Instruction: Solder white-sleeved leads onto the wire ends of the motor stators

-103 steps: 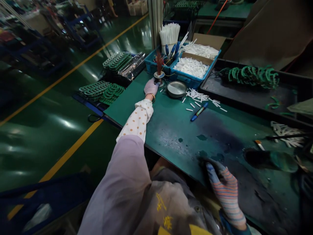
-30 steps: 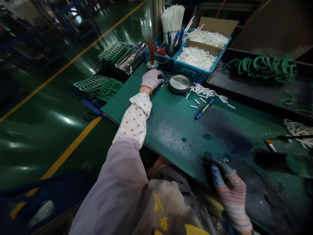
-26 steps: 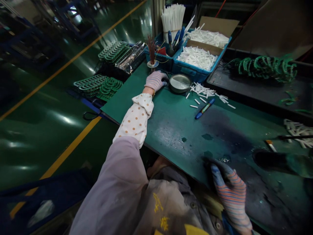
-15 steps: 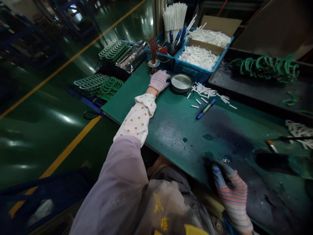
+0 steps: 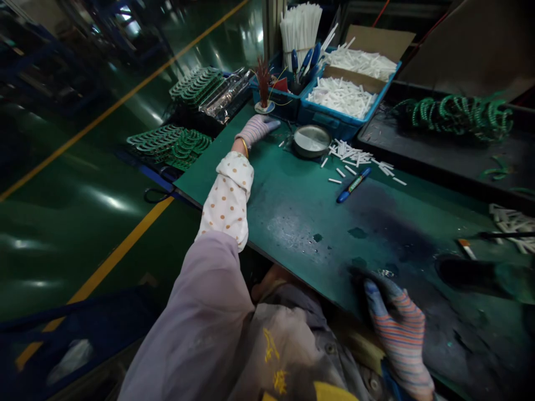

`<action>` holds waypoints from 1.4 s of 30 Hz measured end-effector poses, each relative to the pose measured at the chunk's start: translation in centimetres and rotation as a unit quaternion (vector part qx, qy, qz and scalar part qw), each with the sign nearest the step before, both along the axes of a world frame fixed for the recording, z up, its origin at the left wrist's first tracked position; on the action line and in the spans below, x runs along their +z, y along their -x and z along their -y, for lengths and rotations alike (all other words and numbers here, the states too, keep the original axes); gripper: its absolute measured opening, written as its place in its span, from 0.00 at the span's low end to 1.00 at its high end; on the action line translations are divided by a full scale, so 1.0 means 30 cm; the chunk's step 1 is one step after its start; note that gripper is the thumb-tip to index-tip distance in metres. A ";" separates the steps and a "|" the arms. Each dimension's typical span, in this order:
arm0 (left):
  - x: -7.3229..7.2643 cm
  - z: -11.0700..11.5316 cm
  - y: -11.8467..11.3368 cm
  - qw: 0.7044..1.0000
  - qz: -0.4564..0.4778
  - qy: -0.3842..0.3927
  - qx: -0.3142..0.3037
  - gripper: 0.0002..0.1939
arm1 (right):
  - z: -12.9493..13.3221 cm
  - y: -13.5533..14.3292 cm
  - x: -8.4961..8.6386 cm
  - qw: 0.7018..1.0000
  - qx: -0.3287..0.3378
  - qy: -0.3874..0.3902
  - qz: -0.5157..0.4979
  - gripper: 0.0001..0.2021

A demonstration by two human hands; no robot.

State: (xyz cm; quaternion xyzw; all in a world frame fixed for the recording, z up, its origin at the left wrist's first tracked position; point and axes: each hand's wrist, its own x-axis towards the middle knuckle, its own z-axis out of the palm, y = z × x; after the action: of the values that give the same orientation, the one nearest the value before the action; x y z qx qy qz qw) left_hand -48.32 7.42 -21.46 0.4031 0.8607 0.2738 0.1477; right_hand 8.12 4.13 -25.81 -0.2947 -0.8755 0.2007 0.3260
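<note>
My left hand [image 5: 256, 129], in a pale striped glove, is near the far left edge of the green table. Its fingers stretch out to the right, with nothing visible in them. Just behind it stands a small round holder [image 5: 264, 107] with a bundle of reddish-brown wires [image 5: 262, 78]. To its right, apart from it, is a shallow metal dish [image 5: 311, 139]. Close to the table's front edge, my right hand [image 5: 399, 323] has its thumb and finger apart. Its glove is striped and stained blue at the tips; a dark patch beside them is too blurred to make out.
A blue bin [image 5: 334, 123] holds many short white tubes [image 5: 343, 97]. Loose tubes [image 5: 353, 153] and a blue marker [image 5: 353, 185] lie on the table [image 5: 288, 200]. Green coiled parts [image 5: 455, 117] sit in a black tray, others [image 5: 171, 145] at the left. A brush [image 5: 466, 249] lies right.
My left hand has moved left, away from the metal dish, uncovering small bits on the table between them. My right hand stays in about the same place.
</note>
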 end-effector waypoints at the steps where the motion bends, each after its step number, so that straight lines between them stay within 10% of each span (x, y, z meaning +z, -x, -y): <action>1: -0.007 -0.003 -0.006 1.000 -0.008 0.019 0.016 0.19 | 0.000 0.001 0.001 1.000 0.002 0.000 0.001 0.10; 29: -0.044 -0.110 -0.107 0.984 -0.131 0.115 0.036 0.25 | 0.009 0.014 0.023 1.000 -0.012 0.009 0.006 0.11; 42: -0.019 -0.004 -0.017 0.991 -0.106 0.062 0.058 0.22 | 0.009 0.014 0.004 1.000 -0.004 0.019 -0.007 0.10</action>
State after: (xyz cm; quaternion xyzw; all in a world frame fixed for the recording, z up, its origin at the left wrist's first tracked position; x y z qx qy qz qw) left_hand -47.81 7.54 -22.03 0.3689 0.9089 0.1837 0.0642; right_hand 7.71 3.85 -25.68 -0.3030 -0.8682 0.2180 0.3268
